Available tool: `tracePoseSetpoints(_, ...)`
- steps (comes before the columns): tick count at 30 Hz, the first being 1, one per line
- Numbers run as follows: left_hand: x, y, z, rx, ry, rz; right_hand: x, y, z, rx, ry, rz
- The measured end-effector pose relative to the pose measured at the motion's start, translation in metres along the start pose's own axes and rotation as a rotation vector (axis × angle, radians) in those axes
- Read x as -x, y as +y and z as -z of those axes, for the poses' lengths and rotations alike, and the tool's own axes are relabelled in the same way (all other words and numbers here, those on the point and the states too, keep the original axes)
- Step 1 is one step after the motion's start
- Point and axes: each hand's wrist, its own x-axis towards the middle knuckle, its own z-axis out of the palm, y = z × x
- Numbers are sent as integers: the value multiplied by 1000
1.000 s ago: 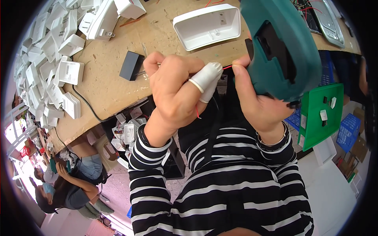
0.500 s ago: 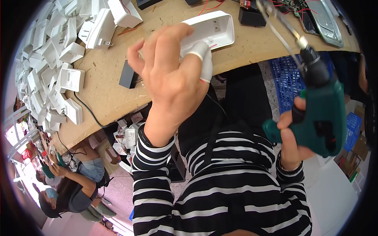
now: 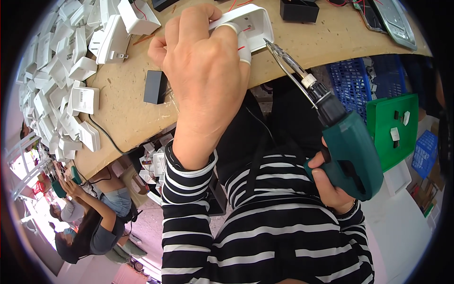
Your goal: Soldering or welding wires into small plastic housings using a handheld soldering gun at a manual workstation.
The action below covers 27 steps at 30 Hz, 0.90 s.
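My left hand (image 3: 203, 80) is closed on a white plastic housing (image 3: 261, 23), tilted with its open side toward me at the table edge. White covers wrap the thumb and a fingertip, which reach inside the housing. Short bits of red wire show by those fingers; what else they pinch is hidden. My right hand (image 3: 333, 187) grips a dark green pistol-shaped soldering gun (image 3: 352, 154). Its metal tip and thin feed tube point up and left, ending close to the housing's lower right corner. Whether the tip touches the housing I cannot tell.
White plug housings (image 3: 59, 80) pile up on the table's left. A small black box (image 3: 154, 87) lies beside my left hand, another black box (image 3: 299, 10) farther back. At right are a blue crate (image 3: 350, 87) and a green tray (image 3: 395, 137). Another person (image 3: 101, 217) works at lower left.
The soldering gun has swung left and down, bringing its tip close to the housing. My left hand and the housing have shifted slightly up and left in view. The green tray is now uncovered.
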Motion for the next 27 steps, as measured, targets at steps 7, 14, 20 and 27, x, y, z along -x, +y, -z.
tracePoseSetpoints(7,1,0,-4,-3,-8,6,-14,4,-5,-68,18,63)
tracePoseSetpoints(14,0,1,-6,13,-11,37,-19,4,-8,-71,29,72)
tracePoseSetpoints(20,-1,1,-7,56,-20,72,-24,3,-8,-82,1,7)
tracePoseSetpoints(27,-1,4,-8,36,8,73,-25,3,-6,-75,-9,-48)
